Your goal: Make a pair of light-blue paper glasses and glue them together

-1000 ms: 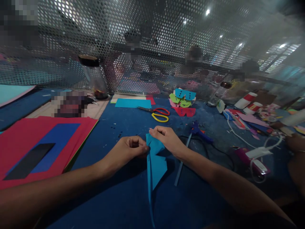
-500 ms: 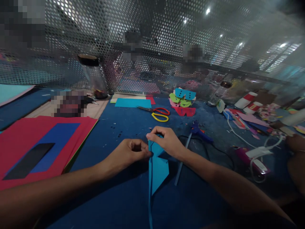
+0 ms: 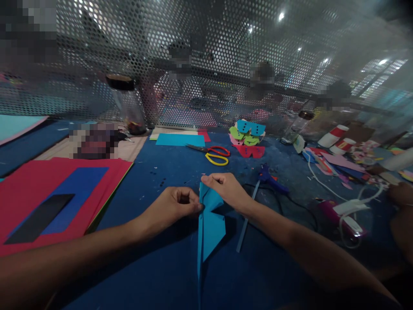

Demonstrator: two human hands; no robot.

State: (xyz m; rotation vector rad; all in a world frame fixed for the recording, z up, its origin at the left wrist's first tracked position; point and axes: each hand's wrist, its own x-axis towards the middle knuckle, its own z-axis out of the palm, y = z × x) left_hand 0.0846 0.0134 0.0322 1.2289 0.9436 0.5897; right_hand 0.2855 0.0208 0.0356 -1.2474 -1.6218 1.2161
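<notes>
The left hand (image 3: 171, 209) has its grip closed in a pinch, thumb and forefinger meeting at the left edge of a cut piece of blue paper (image 3: 213, 232). The right hand (image 3: 227, 190) pinches the far end of the same piece, its thumb on top. The blue paper is in the middle of the scene, folded lengthwise, notched along its right side, with a long narrow strip running toward the near edge.

Beyond the hands on the worktop (image 3: 155, 275), scissors (image 3: 204, 149) lie with their blades pointing left, near a blue sheet (image 3: 180, 139). To their right is a pile of paper masks (image 3: 251, 127). A glue gun (image 3: 269, 177) rests right of the right hand. At the left, a black strip (image 3: 40, 218) lies across a dark blue sheet (image 3: 87, 178) on red sheets (image 3: 29, 183).
</notes>
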